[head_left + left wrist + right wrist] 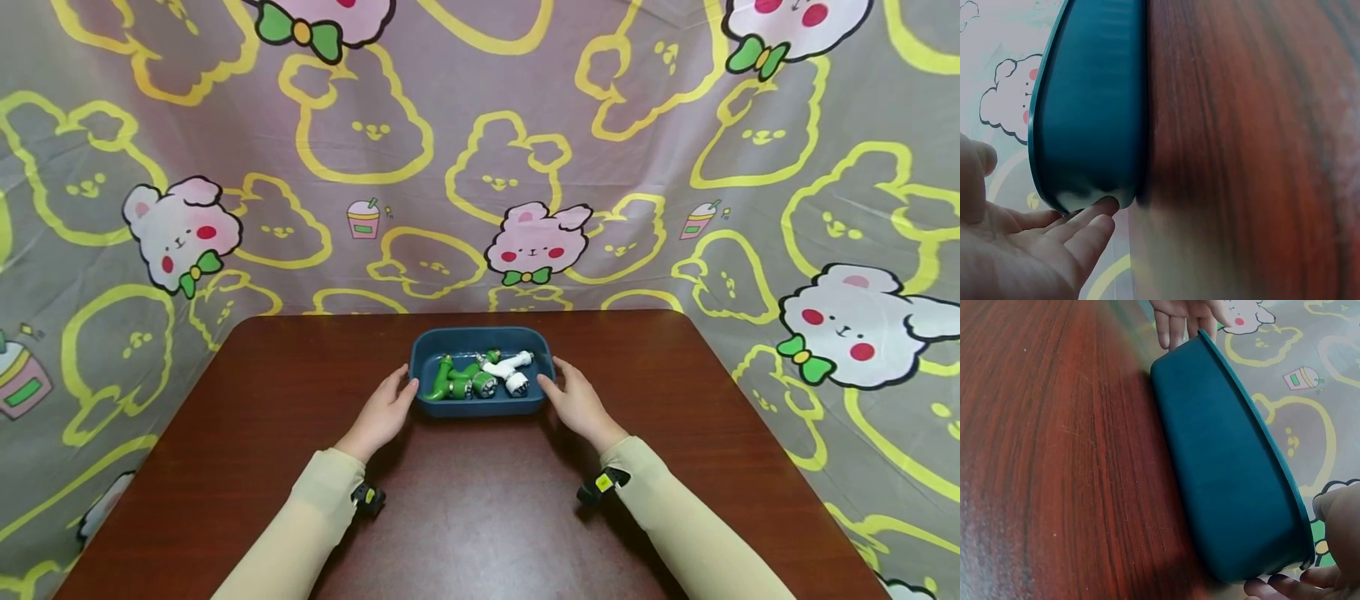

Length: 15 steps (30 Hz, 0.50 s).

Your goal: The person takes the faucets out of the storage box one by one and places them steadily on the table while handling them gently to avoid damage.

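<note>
A dark blue rectangular bin [483, 408] stands on the table, rounded at its corners. Inside lie green branched pieces [459, 388] with silvery ends and a white branched piece [516, 382]; their exact kind is unclear. My left hand [385, 414] is at the bin's left end. In the left wrist view its fingers [1094, 231] reach out against the end wall, the thumb apart from the bin [1094, 112]. My right hand [581, 402] is at the other end. The right wrist view shows its fingers [1304, 584] at the bin's lower end and its thumb off the wall.
The brown wooden table [480, 492] reaches back to a patterned cloth [420, 192] that hangs behind it and on both sides. A black strapped device sits at each wrist, one on the left [367, 497] and one on the right [602, 486].
</note>
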### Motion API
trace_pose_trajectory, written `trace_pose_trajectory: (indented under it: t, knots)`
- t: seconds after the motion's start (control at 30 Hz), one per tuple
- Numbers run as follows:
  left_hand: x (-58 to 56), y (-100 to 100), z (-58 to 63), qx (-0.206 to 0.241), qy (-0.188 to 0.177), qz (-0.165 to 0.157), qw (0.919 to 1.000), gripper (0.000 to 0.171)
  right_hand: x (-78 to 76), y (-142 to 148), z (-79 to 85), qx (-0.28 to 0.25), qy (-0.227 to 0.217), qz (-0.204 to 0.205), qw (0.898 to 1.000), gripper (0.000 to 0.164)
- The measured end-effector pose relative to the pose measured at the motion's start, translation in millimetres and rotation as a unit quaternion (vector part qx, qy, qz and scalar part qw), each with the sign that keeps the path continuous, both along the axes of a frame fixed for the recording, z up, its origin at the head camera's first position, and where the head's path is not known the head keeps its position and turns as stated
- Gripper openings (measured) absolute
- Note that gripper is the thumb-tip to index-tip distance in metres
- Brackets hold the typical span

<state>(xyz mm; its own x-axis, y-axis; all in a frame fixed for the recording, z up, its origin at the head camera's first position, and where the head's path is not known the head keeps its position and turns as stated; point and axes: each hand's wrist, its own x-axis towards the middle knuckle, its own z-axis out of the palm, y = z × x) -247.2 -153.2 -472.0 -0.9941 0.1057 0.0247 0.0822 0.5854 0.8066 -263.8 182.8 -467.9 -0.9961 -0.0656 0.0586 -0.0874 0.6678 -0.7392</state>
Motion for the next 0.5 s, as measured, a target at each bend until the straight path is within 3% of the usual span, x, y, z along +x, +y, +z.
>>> trace_pose_trajectory:
  t: [0.5]
  knots:
    - [1.9, 0.2, -0.4, 0.000, -0.011, -0.015, 0.9998, 0.065, 2.1, 2.4, 3.0, -0.022, -0.002, 0.010, 1.000, 0.063]
